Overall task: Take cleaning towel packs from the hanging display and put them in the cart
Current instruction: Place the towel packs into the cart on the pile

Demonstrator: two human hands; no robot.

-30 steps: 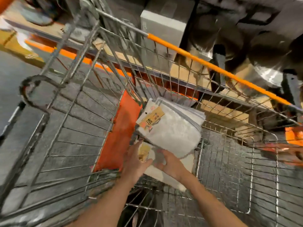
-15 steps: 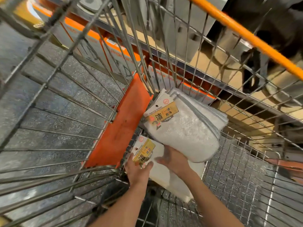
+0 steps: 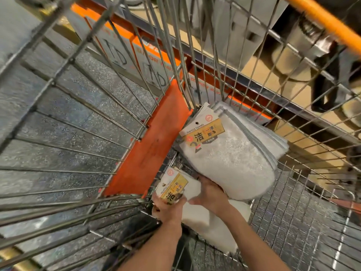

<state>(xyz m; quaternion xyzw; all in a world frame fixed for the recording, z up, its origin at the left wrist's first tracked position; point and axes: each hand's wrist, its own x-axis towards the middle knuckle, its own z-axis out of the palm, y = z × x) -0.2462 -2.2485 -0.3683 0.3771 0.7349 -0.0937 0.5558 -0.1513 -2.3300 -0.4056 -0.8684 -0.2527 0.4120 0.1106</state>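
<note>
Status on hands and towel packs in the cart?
Left hand grips white pack by its label. Right hand holds grey stack, propped in the cart corner. Nothing blocking.

Both bare forearms reach forward and down, converging. The left hand (image 3: 168, 209) is curled, thumb on top, pinching a towel pack's label (image 3: 173, 189). Just beside it, the right hand (image 3: 210, 194) grips the lower edge of a grey towel stack (image 3: 230, 161), wrist bent.
</note>
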